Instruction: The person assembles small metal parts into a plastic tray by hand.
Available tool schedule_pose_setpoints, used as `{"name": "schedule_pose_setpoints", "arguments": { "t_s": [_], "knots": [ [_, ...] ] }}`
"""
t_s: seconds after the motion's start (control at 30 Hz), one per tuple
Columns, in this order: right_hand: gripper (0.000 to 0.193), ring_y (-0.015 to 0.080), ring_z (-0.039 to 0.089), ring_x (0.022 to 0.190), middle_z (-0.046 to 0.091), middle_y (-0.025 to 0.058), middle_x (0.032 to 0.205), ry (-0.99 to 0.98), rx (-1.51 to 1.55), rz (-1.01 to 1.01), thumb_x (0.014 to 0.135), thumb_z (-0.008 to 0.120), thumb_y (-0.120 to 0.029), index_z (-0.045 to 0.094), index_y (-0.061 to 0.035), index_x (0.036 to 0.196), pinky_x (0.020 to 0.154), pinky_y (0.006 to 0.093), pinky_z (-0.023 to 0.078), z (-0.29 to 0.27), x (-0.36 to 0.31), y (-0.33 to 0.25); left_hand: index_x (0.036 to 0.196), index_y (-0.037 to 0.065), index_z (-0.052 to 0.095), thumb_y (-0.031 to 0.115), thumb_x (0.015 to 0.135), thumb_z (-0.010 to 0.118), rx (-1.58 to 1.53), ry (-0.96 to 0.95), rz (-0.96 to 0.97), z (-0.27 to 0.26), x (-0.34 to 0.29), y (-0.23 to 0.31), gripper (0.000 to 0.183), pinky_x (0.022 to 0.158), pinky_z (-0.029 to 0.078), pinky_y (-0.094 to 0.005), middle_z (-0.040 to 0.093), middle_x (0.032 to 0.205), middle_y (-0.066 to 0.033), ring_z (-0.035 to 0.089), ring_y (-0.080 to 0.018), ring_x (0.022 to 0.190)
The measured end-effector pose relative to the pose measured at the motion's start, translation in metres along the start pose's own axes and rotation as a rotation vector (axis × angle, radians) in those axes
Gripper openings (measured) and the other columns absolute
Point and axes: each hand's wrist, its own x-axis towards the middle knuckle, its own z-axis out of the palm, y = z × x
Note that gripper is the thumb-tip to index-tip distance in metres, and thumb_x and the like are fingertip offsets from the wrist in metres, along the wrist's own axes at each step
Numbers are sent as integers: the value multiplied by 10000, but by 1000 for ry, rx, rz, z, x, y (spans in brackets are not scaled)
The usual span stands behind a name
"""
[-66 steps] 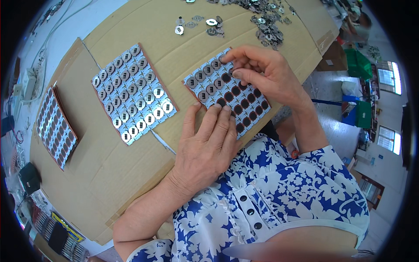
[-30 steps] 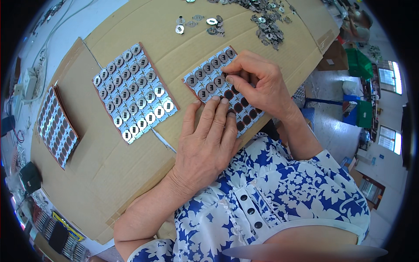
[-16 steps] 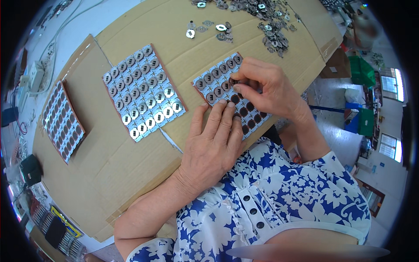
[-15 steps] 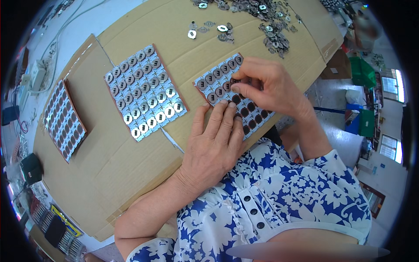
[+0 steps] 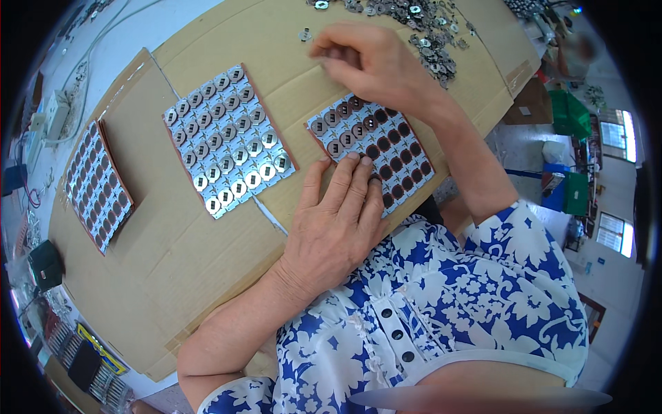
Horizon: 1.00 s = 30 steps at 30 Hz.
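Observation:
My left hand (image 5: 336, 221) lies spread, its fingertips resting on the near edge of a circuit board panel (image 5: 407, 155). Rows of round spots cover this panel; silvery discs (image 5: 334, 148) sit on those at its far left side, and the others are dark and bare. Beyond the panel's far edge, my right hand (image 5: 369, 61) hovers over the cardboard with curled fingers, thumb and forefinger close together. Whatever they may hold is hidden and blurred. A small loose metal clip (image 5: 305, 34) lies just left of its fingertips.
Left of my hands lies a second panel (image 5: 227, 138) filled with silvery discs. Farther left is a stack of panels (image 5: 100, 186) with dark spots. A heap of loose metal clips (image 5: 434, 52) spreads at the far side of the cardboard sheet (image 5: 158, 290). Cables run along the left.
My right hand has left the panel and moved up and left, over where several loose clips lay. Discs it covered on the panel now show. My left hand stays nearly in place.

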Motion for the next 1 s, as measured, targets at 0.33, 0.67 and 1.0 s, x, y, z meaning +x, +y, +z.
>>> {"name": "schedule_pose_setpoints", "arguments": {
  "t_s": [0.33,0.67,1.0],
  "knots": [
    [279,154,670,734,688,55,899,76,74,339,954,698,40,763,-4,1222,668,320,539,-29,-104,-19,1286,-50,730,272,902,841,-44,-41,6,-2,5,1,513,1225,442,-658,693,1468,-266,608,-407,1460],
    [158,108,741,816,784,58,940,166,254,499,1007,747,28,773,9,1161,752,289,590,-26,-112,-27,1287,-48,728,246,882,846,-30,-49,2,-3,7,3,513,1212,453,-648,697,1459,-248,616,-396,1441],
    [115,48,705,825,787,9,929,118,244,449,1022,786,-13,803,-2,1135,745,244,573,-27,-110,-18,1283,-47,724,252,883,843,-21,-44,2,-3,7,3,513,1210,454,-647,695,1457,-249,617,-398,1438]
  ]
}}
